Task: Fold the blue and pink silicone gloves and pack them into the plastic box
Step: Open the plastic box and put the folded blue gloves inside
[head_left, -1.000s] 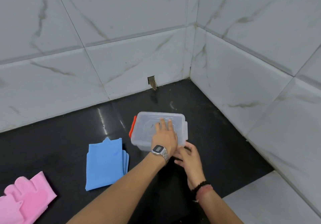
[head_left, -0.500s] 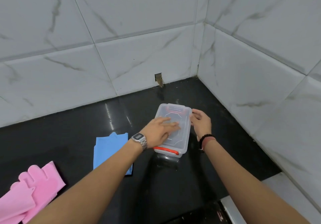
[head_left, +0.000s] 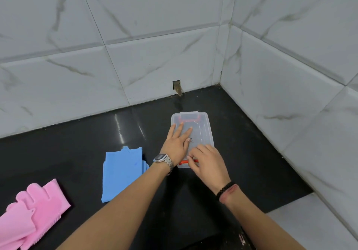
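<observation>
Box [head_left: 199,131]: on counter [head_left: 251,162], lid shut, long axis running away from fingers.
Left hand [head_left: 177,143]: flat on lid, fingers spread.
Right hand [head_left: 206,162]: fingers curled at near orange latch [head_left: 185,161].
Gloves: blue [head_left: 121,172] and pink [head_left: 33,213], left of fingers, nearer left hand.

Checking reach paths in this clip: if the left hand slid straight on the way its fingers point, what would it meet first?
The left hand lies flat on the box lid, fingers pointing away toward the wall. Going on, it would first meet the red latch at the lid's far end, then probably the tiled wall; depth there is unclear.
</observation>
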